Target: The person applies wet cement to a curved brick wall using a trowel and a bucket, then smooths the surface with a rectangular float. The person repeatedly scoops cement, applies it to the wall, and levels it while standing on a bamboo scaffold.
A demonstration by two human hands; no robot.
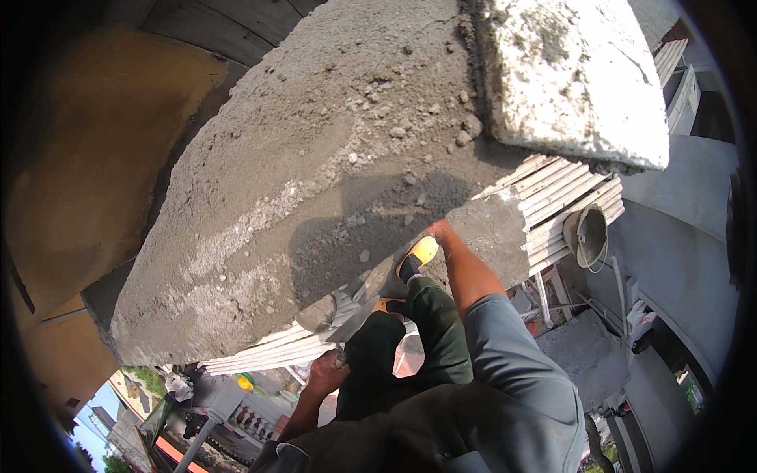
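Note:
My left hand (327, 372) is closed round the handle of a trowel, whose grey blade (352, 322) points up toward the ledge. My right hand (438, 229) reaches to the near edge of a wide ledge of rough grey mortar (371, 150). Its fingers, partly hidden, close on the upper end of a narrow grey-brown board (385, 276) lying slantwise along that edge. Beside the board stands my foot in a yellow shoe (424, 250). A rounded grey container (317, 314) sits near the trowel blade.
A white, mortar-stained block (576, 79) rests at the ledge's far right. Bamboo-like poles (560, 201) form a platform under me, with a dark bucket (587, 236) at its right side. Gaps beside the poles show a lower level. An ochre wall (102, 150) stands at left.

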